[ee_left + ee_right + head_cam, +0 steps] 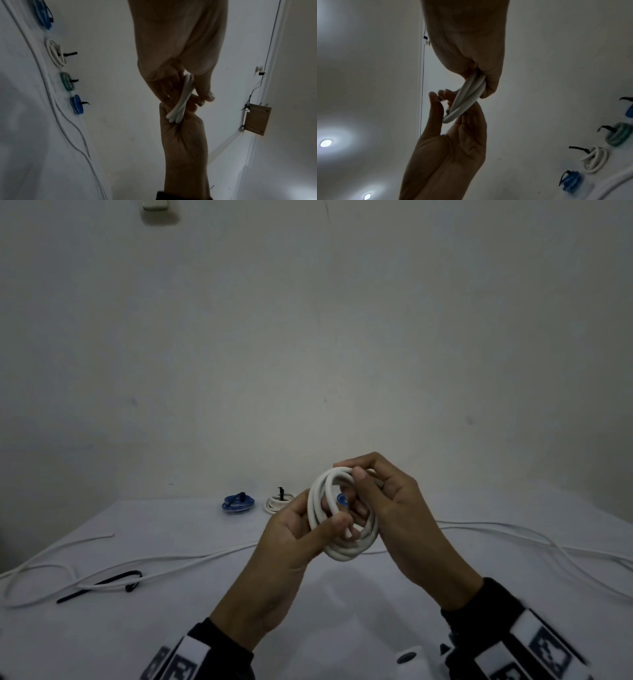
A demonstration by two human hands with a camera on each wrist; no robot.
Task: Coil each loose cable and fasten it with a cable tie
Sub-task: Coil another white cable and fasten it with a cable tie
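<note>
Holding the white round-section cable coil (342, 518) upright above the white tabletop (342, 594), both hands clamped on it: left hand (294, 546) has thumb and fingers pinched on the near-left arc where a cut end of the cable shows, right hand (387, 508) has thumb pressed over the top arc with fingers curled through and behind the loops. The coil's plane stands roughly vertical and edge-on to both wrist cameras; in the left wrist view the turns (180, 100) run as a tight stack between the two hands. Key relation for the next move, as I read it — the loose black cable tie (102, 583) lies flat on the table well to the left and nearer the body, long axis running left-right, draped over a loop of the loose white cable (171, 559). Left hand is clearly the nearer one, so the right would need to take the whole coil alone first. Risk: turns springing apart on handover. Room is fine — open table below the hands. Finished bundles sit in a row at the far edge: blue coil (238, 503), white coil (279, 501), each with a black tie; a green one (67, 81) shows only in the wrist views. Whether the held coil's tail is fully wound in is hard to say from here.
</note>
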